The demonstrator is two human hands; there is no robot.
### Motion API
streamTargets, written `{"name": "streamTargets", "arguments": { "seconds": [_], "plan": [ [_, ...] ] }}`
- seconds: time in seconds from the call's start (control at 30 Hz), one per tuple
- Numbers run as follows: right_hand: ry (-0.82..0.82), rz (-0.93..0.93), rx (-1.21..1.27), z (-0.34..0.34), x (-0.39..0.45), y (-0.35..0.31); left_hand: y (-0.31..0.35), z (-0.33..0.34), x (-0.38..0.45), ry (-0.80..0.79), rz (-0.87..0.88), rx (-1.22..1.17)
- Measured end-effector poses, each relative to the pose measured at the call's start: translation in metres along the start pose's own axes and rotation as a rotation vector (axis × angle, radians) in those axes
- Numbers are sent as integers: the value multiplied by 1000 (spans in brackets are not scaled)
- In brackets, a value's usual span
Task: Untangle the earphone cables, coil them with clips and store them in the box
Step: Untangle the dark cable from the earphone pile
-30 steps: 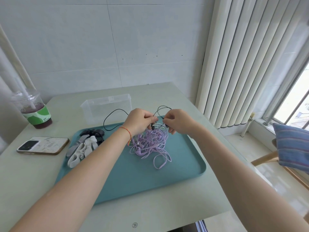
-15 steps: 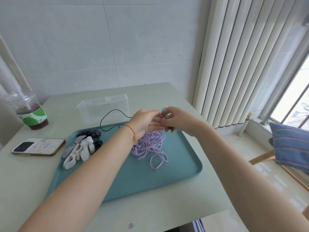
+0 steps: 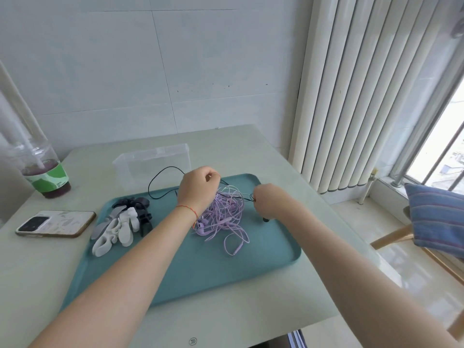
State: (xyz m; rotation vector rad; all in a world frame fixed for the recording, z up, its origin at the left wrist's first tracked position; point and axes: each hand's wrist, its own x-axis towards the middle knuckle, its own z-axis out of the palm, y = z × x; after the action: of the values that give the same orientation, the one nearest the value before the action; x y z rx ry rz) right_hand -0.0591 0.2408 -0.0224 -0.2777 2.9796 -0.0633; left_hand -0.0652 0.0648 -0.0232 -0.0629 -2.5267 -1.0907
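Two white tiled walls and ribbed vertical blinds [image 3: 351,96] enclose a pale, glossy surface [image 3: 251,317] carrying a smooth teal tray [image 3: 200,280]. On it, thin lilac cables [image 3: 223,219] lie tangled; left hand [image 3: 198,187] and right hand [image 3: 270,200], fingers curled, pinch a black cable [image 3: 160,174] trailing past the clear box [image 3: 150,164].

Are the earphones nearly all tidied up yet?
Not yet. Nothing looks finished: the clear box holds no cables and the clips lie unused on the tray. Both hands, left and right, are pulling a black cable out of the purple tangle. Coiling, clipping and boxing remain.
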Motion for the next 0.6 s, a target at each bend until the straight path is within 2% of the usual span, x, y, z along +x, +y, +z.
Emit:
{"name": "streamTargets", "arguments": {
  "seconds": [0.23,0.5,0.6],
  "plan": [
    [-11,-28,-65,5,3,-11,-21,-14,0,-14,-53,48],
    [-23,-23,-139,-16,6,-13,-28,-25,3,-24,-38,78],
    [95,-3,-106,-45,12,-15,-35,-49,11,66,-77,55]
  ]
}}
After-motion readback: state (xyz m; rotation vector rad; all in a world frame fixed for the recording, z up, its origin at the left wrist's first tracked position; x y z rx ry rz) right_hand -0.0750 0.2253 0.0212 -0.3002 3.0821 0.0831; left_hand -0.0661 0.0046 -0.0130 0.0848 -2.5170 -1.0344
